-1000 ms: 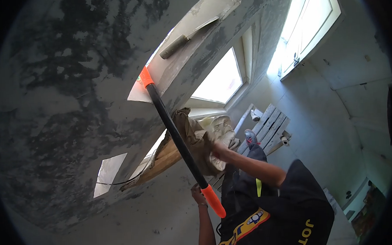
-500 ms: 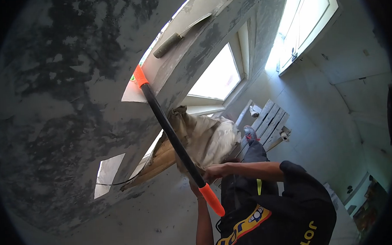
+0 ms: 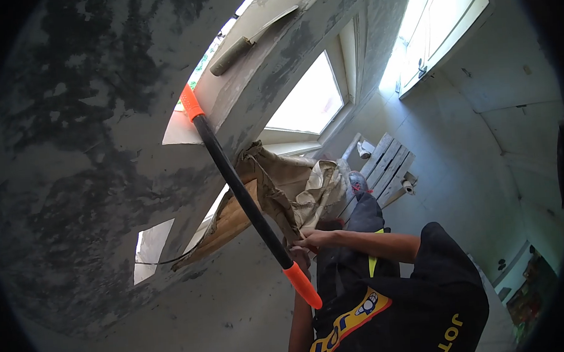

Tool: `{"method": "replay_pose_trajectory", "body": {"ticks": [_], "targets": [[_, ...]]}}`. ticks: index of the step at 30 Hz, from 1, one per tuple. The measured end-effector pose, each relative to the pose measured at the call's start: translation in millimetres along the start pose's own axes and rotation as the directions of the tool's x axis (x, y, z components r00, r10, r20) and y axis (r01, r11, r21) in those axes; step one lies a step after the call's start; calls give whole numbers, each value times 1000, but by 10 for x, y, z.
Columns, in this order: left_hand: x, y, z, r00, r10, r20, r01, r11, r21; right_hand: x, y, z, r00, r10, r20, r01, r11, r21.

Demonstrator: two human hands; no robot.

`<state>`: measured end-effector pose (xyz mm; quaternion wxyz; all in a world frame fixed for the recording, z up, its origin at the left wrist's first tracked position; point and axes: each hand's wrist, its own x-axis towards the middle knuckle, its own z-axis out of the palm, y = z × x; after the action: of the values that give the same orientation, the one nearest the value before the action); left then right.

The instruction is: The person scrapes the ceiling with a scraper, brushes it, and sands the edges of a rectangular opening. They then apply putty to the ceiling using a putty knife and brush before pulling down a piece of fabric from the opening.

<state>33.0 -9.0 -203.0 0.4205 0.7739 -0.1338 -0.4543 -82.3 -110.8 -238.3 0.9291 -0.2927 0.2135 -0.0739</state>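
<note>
Black shirt [image 3: 426, 295]: "JOT…" legible, rest cut
Left hand [image 3: 300, 258]: forearm raised, fingers wrapped round pole [image 3: 245, 199] by orange grip [image 3: 302, 286]
Right hand [image 3: 314, 239]: forearm across, fingers pinching cloth sack [image 3: 295, 188]

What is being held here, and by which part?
The left hand grips the black pole just above its lower orange end. The right hand is at the bottom edge of the beige sack; its grip cannot be told.

Crumpled sack [image 3: 295, 188] (lower now) beside pole [image 3: 239, 184]
</note>
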Motion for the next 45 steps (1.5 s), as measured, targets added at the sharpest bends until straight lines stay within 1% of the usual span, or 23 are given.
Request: {"method": "replay_pose_trajectory", "body": {"ticks": [2,6,8,10,12,13,16,22,23,24,25,26,28,29,30,32,34,36,37,39,43,44,45], "targets": [[-22,77,174,998,48,-34,-46,997,56,-124,25,-127,993,73,91,-62,991,-117],[204,-145,214,968,154,-200,-106,966,235,-11,606,-549,974,224,-31,-220,972,83],[237,-251,164,901,428,-69,-381,858,345,-293,323,-654,996,79,-30,-76,995,65],[166,-145,191,903,412,-120,-374,893,252,-288,415,-890,929,81,-361,79,910,408],[60,25,46,1000,7,-18,-4,992,125,0,777,-1174,644,92,-760,235,921,311],[76,-45,42,992,128,-10,-127,987,102,5,717,-1208,524,144,-839,111,966,235],[-203,402,61,986,-134,95,125,987,98,907,1928,-1930,448,226,-865,21,965,263],[-16,212,-209,975,-165,147,163,986,24,563,1616,-2055,737,207,-643,145,881,450],[-8,232,-172,976,-167,141,166,986,20,703,1916,-2581,568,60,-821,-134,991,-20],[-8,288,-110,973,-184,140,170,980,105,126,919,-2241,488,-150,-860,-170,950,-262],[-10,304,-84,970,-200,139,172,967,190,-93,461,-2424,434,-186,-882,-339,873,-351],[58,182,-107,970,-203,136,175,966,189,-387,-151,-2330,328,-304,-895,-267,878,-396],[156,-94,-149,972,47,231,-116,948,297,-801,-813,-2351,-144,-430,-891,-255,886,-386],[143,-160,-145,956,125,266,-211,923,322,-823,-806,-2270,-301,-443,-844,-220,894,-391],[60,-69,-129,974,18,226,-87,950,301,-651,-446,-2160,-343,-471,-813,-238,881,-410],[2,99,-75,972,-86,217,23,961,277,-321,315,-1973,-263,-625,-735,-307,777,-550],[-35,152,-80,933,-312,177,266,933,243,-439,584,-1984,60,-754,-654,-192,634,-749],[38,196,-94,940,-291,179,238,934,266,-566,406,-2164,326,-562,-760,56,814,-578],[-71,155,-200,941,-298,161,241,923,300,-705,-6,-2439,120,-233,-965,13,972,-233],[-83,41,-287,936,-320,148,260,910,323,-1024,-787,-2503,-517,-246,-820,233,881,-411],[-111,-145,-440,921,-367,129,345,924,162,-311,453,-1695,-469,-406,-784,-152,912,-381],[-195,-178,-404,920,-367,138,345,925,157,-427,650,-1486,19,-246,-969,-231,942,-243],[-225,-129,-386,909,-386,154,360,917,172,-484,761,-1330,474,39,-880,-353,923,-150]]}}
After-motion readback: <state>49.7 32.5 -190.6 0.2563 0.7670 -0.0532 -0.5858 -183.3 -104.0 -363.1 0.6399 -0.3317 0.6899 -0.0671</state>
